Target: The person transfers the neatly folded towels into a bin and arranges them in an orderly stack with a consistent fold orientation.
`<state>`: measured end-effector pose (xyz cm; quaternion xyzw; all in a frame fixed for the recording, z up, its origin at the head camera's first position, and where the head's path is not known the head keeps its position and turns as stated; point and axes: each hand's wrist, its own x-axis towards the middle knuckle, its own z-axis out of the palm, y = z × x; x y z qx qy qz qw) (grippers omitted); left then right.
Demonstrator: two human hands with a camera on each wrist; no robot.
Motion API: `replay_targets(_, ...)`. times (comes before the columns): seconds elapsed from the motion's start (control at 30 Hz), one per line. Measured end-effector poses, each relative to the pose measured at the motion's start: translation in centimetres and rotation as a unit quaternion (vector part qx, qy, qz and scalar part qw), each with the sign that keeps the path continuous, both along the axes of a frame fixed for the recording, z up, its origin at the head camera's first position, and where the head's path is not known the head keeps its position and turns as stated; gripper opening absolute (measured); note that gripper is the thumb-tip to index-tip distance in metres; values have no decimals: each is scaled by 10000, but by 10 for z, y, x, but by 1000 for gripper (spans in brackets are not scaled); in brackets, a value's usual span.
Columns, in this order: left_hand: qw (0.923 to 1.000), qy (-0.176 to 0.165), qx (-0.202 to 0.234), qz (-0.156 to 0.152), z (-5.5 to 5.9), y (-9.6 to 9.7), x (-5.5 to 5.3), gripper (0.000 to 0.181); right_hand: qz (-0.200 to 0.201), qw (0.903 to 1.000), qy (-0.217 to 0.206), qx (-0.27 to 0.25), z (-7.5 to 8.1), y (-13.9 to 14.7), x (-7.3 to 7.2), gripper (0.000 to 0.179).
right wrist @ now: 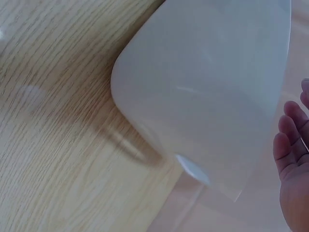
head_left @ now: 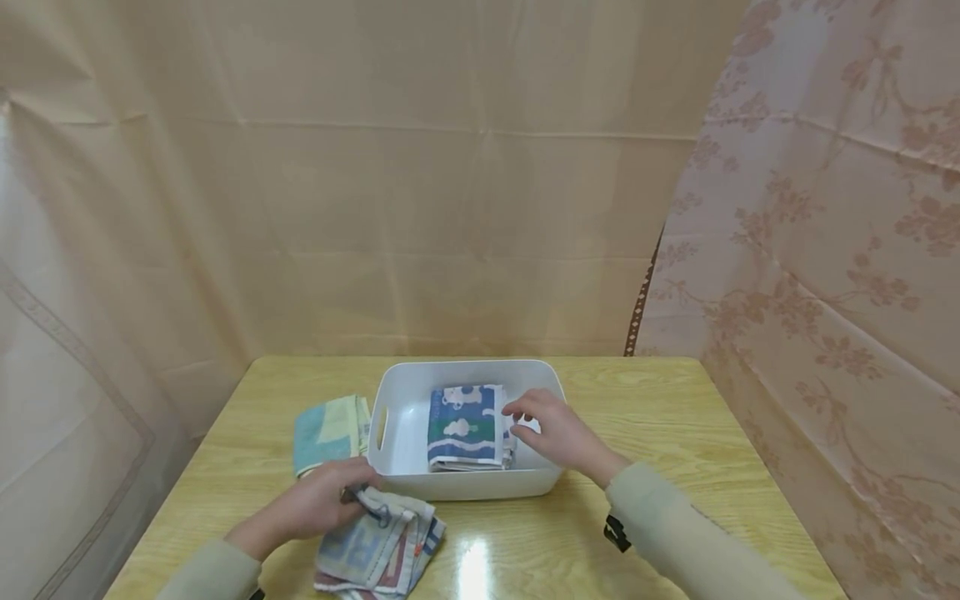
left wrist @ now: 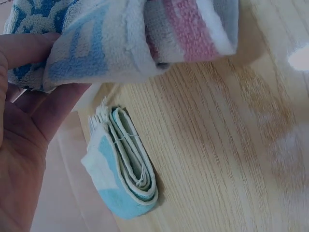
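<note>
My left hand (head_left: 330, 500) grips a folded towel bundle (head_left: 367, 546) in front of the white bin, thumb on one face and fingers behind. Pale blue lettering and reddish stripes show on this bundle (left wrist: 96, 48) in the left wrist view. My right hand (head_left: 555, 429) hovers over the right part of the white bin (head_left: 405, 486), fingers loosely bent and holding nothing. Beside those fingertips, inside the bin, lies a folded blue and green towel (head_left: 465, 427) with white animal figures. In the right wrist view the right hand (right wrist: 297, 164) is partly cut off, beside the bin wall (right wrist: 193, 87).
A folded teal and pale yellow towel (head_left: 326, 433) lies on the wooden table (head_left: 630, 533), left of the bin. The bin has a handle slot (head_left: 382, 427) in its left wall. Behind the table hangs a beige curtain (head_left: 450, 208); a floral one (head_left: 840, 275) hangs at the right.
</note>
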<state>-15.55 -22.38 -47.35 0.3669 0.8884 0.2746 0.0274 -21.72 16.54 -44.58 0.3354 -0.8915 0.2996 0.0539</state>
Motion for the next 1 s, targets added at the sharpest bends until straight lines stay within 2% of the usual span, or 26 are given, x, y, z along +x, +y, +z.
replay_targets(0.2, 9979, 625, -14, -164, 2, 4, 7, 36, 395, 9986, 304, 185, 1, -8, 6, 23)
replay_targets(0.37, 9953, 916, 88, -295, 4, 11, 11, 38, 686, 9958, 325, 512, 5, -15, 14, 25)
replay_targets(0.7, 9930, 737, 750, -536, 4, 26, 11, 37, 1107, 9914, 444, 541, 4, -24, 20, 28)
replay_targets(0.93, 9918, 622, 1041, -408, 5, 34, 14, 36, 1352, 9893, 430, 331, 5, -26, 24, 28)
replay_targets(1.0, 9928, 463, 1058, -319, 5, 36, 16, 35, 1446, 9883, 405, 270, 5, -26, 24, 28)
